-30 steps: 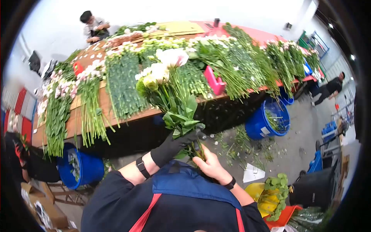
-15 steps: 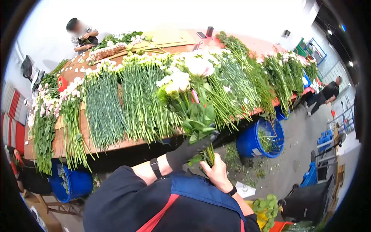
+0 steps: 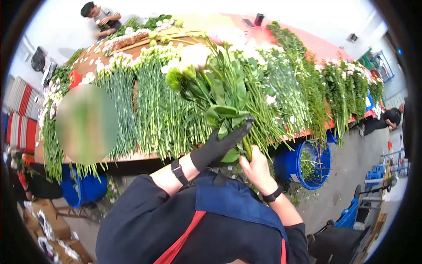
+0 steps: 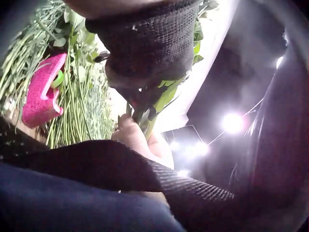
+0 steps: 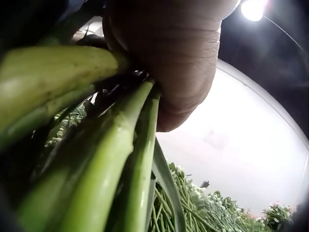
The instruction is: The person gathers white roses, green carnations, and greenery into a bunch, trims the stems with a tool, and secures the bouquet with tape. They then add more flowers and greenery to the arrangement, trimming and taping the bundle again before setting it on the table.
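Observation:
A hand-held bouquet (image 3: 222,103) of white blooms, a fuzzy green flower head (image 3: 176,80) and broad leaves slants up over the near edge of the flower table. My left hand (image 3: 226,140), in a black glove, grips it around the stems just below the leaves. Lower down, my bare right hand (image 3: 258,170) holds the stem ends between thumb and fingers. Close up in the right wrist view, thick green stems (image 5: 104,169) run into the curled fingers (image 5: 169,63). The left wrist view has the black glove (image 4: 149,46) above the bare right hand (image 4: 140,140).
Rows of cut flowers (image 3: 171,110) cover the table, stems toward me. A pink holder (image 4: 41,96) with a green roll lies among them. Blue bins (image 3: 83,187) stand below the edge, another bin (image 3: 285,165) at right. One person (image 3: 102,20) works across the table; another person (image 3: 389,119) is far right.
The bouquet and both hands have risen against the table, and the view has shifted. Budded leafy stems now show at the bouquet's right side. Both hands keep hold of the stems.

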{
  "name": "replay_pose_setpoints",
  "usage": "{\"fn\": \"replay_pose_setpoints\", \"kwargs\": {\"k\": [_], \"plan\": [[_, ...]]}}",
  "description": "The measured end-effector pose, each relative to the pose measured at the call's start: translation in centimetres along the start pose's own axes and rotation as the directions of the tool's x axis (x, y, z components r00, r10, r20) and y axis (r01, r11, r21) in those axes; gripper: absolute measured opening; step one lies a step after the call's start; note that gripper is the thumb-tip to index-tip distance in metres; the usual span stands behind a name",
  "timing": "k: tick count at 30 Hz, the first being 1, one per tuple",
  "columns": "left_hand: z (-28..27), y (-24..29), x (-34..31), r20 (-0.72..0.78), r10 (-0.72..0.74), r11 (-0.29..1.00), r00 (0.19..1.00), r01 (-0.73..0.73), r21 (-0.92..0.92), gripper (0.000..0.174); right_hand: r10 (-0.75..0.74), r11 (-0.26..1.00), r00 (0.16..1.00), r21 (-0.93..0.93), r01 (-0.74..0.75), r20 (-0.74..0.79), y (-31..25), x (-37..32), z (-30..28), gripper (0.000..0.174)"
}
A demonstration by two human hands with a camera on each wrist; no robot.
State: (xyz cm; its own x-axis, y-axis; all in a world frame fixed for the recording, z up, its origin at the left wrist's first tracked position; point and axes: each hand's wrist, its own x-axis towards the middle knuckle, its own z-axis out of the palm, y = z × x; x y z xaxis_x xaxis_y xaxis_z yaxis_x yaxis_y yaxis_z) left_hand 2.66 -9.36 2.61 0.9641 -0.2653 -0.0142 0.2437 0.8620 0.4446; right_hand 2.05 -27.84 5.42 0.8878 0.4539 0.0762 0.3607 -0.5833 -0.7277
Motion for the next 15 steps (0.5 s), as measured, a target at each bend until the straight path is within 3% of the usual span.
{"fn": "replay_pose_setpoints", "kwargs": {"k": [2,4,6,7,10,11,12,14,15], "plan": [[1.9,1.1,-0.2,-0.015,0.113,0.933,0.993,-0.101,0.347,0.049,-0.117,0.993,0.993,0.018,0.116,0.033,0.5,1.5,-0.8,0.032],[4.4,2.4,-0.5,-0.023,0.228,0.678,0.973,-0.141,0.721,0.061,-0.165,0.986,0.98,0.011,0.164,0.115,1.3,2.5,-1.6,0.03],[4.7,2.4,-0.9,-0.085,0.351,0.357,0.932,-0.049,0.933,0.054,-0.277,0.961,0.949,0.018,0.278,0.151,2.3,2.9,-2.3,0.029],[4.9,1.5,-1.2,-0.081,0.457,0.421,0.886,-0.136,0.897,0.044,-0.29,0.956,0.939,0.009,0.293,0.185,2.2,3.0,-3.0,0.028],[4.1,-0.8,-2.1,-0.205,0.393,0.471,0.896,-0.005,0.882,0.048,-0.361,0.929,0.894,0.013,0.371,0.266,3.7,4.0,-4.9,0.023],[3.3,-2.1,-2.7,-0.363,0.313,0.476,0.878,0.186,0.859,0.052,-0.411,0.904,0.873,-0.005,0.427,0.262,4.5,4.4,-5.3,0.022],[3.6,-3.4,-2.7,-0.261,0.399,0.244,0.879,0.173,0.954,0.059,-0.409,0.905,0.859,0.017,0.424,0.308,4.9,4.8,-6.2,0.021],[6.7,-5.8,-4.4,-0.287,0.333,0.022,0.898,0.297,0.955,0.058,-0.427,0.888,0.831,-0.006,0.46,0.357,6.5,5.7,-7.0,0.02],[7.0,-7.4,-5.2,-0.259,0.215,-0.148,0.942,0.294,0.944,0.055,-0.436,0.882,0.825,-0.009,0.47,0.36,7.1,5.8,-7.6,0.02]]}}
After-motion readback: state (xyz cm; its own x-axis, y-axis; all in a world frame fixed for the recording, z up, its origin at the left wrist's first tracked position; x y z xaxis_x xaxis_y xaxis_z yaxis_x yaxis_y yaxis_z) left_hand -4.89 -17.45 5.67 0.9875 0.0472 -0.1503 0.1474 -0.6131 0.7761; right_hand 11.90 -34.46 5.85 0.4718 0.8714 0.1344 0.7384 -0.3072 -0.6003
